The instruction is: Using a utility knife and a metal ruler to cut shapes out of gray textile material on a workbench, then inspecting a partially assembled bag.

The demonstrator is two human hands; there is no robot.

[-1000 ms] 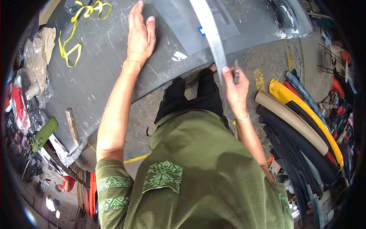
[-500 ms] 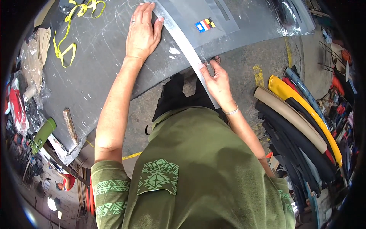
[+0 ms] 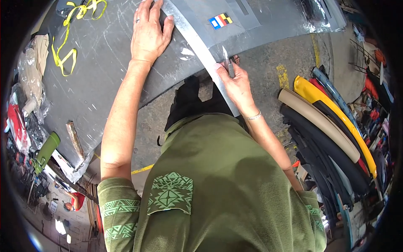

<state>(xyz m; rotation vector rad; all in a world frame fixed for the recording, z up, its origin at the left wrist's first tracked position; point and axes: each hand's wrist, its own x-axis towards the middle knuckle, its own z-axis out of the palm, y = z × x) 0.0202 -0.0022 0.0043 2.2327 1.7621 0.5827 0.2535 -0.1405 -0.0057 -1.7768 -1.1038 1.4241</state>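
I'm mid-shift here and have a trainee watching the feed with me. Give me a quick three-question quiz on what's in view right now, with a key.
1. What bladed tool does the right hand hold?
2. True or false: in this view, the flag patch lies to the right of the metal strip.
3. On which hand's wrist is the bracelet worn: A) left, B) right, C) neither?

Key:
1. A knife, its blade pointing away from the body.
2. True.
3. B.
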